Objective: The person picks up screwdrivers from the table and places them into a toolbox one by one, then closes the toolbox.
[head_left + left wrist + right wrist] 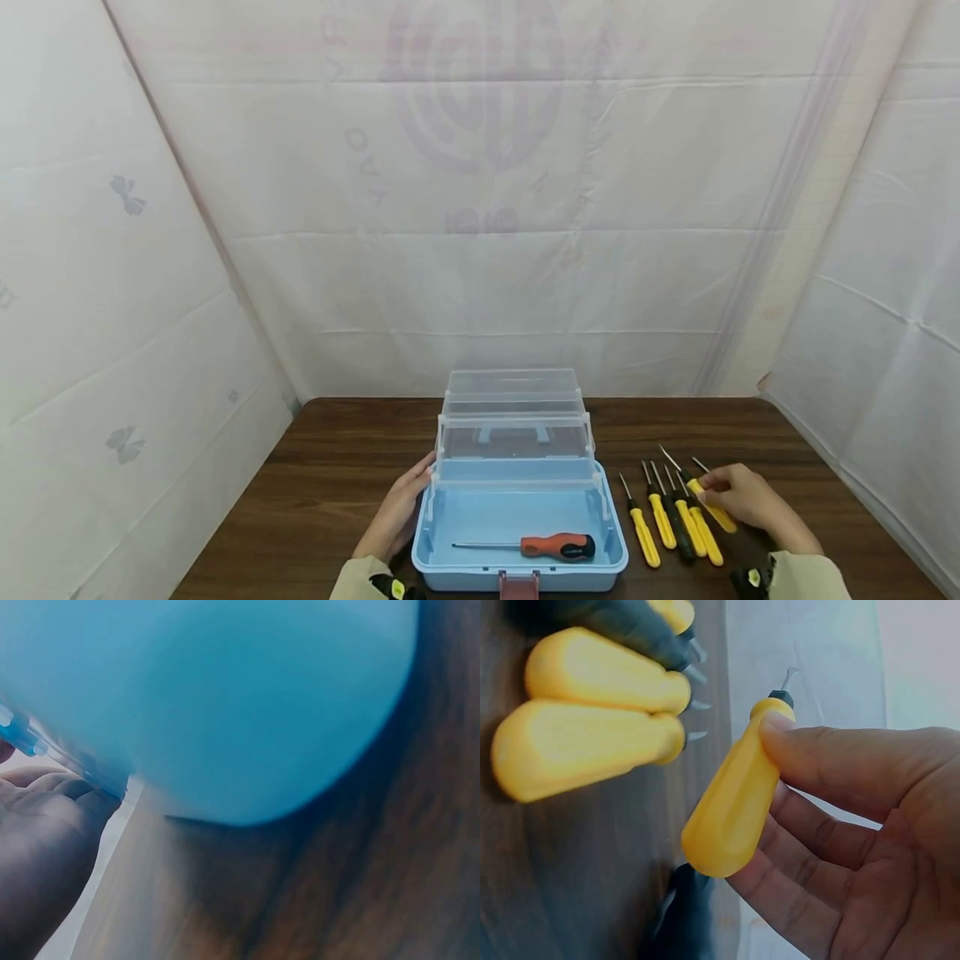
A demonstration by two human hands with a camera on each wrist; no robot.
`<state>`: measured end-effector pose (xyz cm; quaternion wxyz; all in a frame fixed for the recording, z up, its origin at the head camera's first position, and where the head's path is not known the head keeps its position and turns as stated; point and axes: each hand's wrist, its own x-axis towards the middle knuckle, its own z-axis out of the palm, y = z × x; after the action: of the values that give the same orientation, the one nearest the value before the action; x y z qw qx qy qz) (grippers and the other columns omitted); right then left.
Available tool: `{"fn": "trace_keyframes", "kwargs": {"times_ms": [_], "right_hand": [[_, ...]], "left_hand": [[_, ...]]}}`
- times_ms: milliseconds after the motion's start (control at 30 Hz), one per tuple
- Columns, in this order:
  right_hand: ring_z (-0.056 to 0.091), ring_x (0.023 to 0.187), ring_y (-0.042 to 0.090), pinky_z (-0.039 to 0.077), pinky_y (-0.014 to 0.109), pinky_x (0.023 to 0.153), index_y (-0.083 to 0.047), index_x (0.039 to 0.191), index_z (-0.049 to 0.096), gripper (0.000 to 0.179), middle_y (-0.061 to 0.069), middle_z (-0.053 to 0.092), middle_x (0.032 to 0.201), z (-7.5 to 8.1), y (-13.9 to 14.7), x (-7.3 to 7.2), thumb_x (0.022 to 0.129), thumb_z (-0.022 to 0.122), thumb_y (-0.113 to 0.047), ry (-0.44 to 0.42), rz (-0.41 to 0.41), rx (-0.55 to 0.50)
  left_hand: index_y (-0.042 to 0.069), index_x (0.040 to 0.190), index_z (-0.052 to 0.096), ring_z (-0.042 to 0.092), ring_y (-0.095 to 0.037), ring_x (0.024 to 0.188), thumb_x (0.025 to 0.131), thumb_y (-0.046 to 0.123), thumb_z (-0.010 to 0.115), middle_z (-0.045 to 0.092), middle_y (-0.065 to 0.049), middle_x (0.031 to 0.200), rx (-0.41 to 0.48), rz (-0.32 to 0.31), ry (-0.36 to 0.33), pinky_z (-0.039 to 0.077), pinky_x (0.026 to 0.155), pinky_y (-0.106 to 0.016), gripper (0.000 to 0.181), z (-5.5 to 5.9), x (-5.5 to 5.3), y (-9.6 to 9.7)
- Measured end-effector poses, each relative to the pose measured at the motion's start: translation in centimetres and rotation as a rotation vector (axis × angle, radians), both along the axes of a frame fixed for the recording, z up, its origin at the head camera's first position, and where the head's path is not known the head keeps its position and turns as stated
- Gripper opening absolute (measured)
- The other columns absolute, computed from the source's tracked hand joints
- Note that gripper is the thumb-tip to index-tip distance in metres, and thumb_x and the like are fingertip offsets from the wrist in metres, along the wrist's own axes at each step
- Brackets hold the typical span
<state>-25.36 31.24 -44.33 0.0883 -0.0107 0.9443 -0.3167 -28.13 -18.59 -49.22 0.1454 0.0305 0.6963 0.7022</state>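
Observation:
A light-blue toolbox [517,577] stands with its clear lid [513,381] raised. Inside lies an orange-and-black screwdriver [551,546], its shaft pointing left. My left hand [396,515] rests against the toolbox's left side, fingers along the wall; the left wrist view shows that blue wall [247,712] up close. Over at the right, my right hand [750,500] pinches a yellow-handled screwdriver [731,802] between thumb and fingers near its collar. Beside it on the table lie several yellow-handled screwdrivers [645,537] and one with a black handle [681,527].
Another black handle [686,915] shows below the held screwdriver in the right wrist view. The dark wooden table [330,450] is bounded by pale sheets [525,292] behind and at both sides. A reddish latch [519,586] hangs at the toolbox front.

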Motion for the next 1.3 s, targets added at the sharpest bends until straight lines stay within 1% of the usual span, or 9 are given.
{"fn": "trace_keyframes", "kwargs": {"times_ms": [100,267,433,600,733,867,933,1100,1300], "right_hand": [[0.064,0.082,0.019,0.054,0.038,0.068,0.008,0.106,0.067,0.029,0.01,0.07,0.094,0.7,-0.5,-0.1,0.087,0.067,-0.014,0.021,0.007,0.0],[0.063,0.079,0.018,0.054,0.036,0.065,0.01,0.108,0.066,0.03,0.011,0.07,0.093,1.9,-1.3,-0.3,0.088,0.066,-0.012,0.044,0.026,-0.008],[0.061,0.075,0.016,0.053,0.033,0.062,0.009,0.109,0.066,0.03,0.008,0.07,0.092,2.8,-2.0,-0.4,0.089,0.066,-0.013,0.059,0.042,-0.028],[0.06,0.075,0.015,0.052,0.031,0.062,0.007,0.107,0.068,0.027,0.007,0.07,0.091,3.5,-2.6,-0.4,0.088,0.066,-0.012,0.102,0.064,-0.018],[0.059,0.076,0.016,0.051,0.031,0.062,0.006,0.107,0.068,0.026,0.007,0.07,0.092,3.8,-3.2,-0.5,0.088,0.066,-0.012,0.121,0.084,-0.018],[0.061,0.078,0.016,0.053,0.032,0.064,0.006,0.108,0.068,0.027,0.009,0.07,0.095,4.0,-3.7,-0.6,0.088,0.066,-0.011,0.126,0.104,-0.045],[0.061,0.076,0.018,0.053,0.032,0.063,0.006,0.109,0.068,0.028,0.009,0.07,0.095,4.0,-4.0,-0.7,0.088,0.067,-0.011,0.119,0.104,-0.067],[0.062,0.076,0.018,0.053,0.033,0.064,0.004,0.108,0.069,0.026,0.009,0.071,0.095,4.1,-4.6,-0.9,0.087,0.067,-0.011,0.127,0.114,-0.085],[0.063,0.079,0.016,0.055,0.034,0.067,0.002,0.108,0.07,0.026,0.01,0.072,0.097,4.3,-5.3,-1.0,0.087,0.068,-0.013,0.139,0.145,-0.102]], "left_hand": [[0.005,0.154,0.016,0.016,-0.046,0.144,0.104,0.037,0.034,0.012,-0.025,0.158,-0.007,0.007,0.005,0.023,0.113,-0.062,0.061,0.2,0.0,0.0],[0.004,0.153,0.016,0.017,-0.045,0.144,0.104,0.033,0.035,0.012,-0.025,0.158,0.001,0.011,0.005,0.022,0.113,-0.061,0.061,0.3,0.0,0.0],[0.002,0.153,0.015,0.016,-0.045,0.144,0.103,0.028,0.036,0.012,-0.025,0.158,0.019,0.005,0.005,0.022,0.114,-0.06,0.06,0.3,-0.1,-0.1],[0.003,0.153,0.016,0.018,-0.044,0.144,0.103,0.027,0.035,0.013,-0.025,0.158,0.023,-0.004,0.016,0.023,0.114,-0.06,0.059,0.1,-0.2,0.0],[0.004,0.153,0.016,0.019,-0.044,0.144,0.103,0.029,0.037,0.014,-0.024,0.158,0.032,-0.004,0.009,0.024,0.114,-0.059,0.06,-0.1,-0.3,-0.1],[0.004,0.153,0.018,0.02,-0.044,0.144,0.103,0.029,0.038,0.015,-0.024,0.158,0.037,0.006,-0.003,0.025,0.113,-0.059,0.06,-0.2,-0.2,-0.2],[0.004,0.153,0.018,0.02,-0.045,0.143,0.103,0.03,0.038,0.015,-0.025,0.158,0.033,0.01,-0.004,0.026,0.113,-0.059,0.06,-0.3,-0.1,-0.2],[0.005,0.153,0.019,0.021,-0.045,0.143,0.102,0.033,0.04,0.016,-0.025,0.158,0.022,0.019,-0.009,0.027,0.112,-0.06,0.062,-0.3,0.0,-0.2],[0.004,0.153,0.018,0.02,-0.046,0.143,0.102,0.034,0.041,0.015,-0.026,0.158,0.035,0.021,-0.005,0.026,0.113,-0.06,0.063,-0.2,0.0,-0.1]]}}
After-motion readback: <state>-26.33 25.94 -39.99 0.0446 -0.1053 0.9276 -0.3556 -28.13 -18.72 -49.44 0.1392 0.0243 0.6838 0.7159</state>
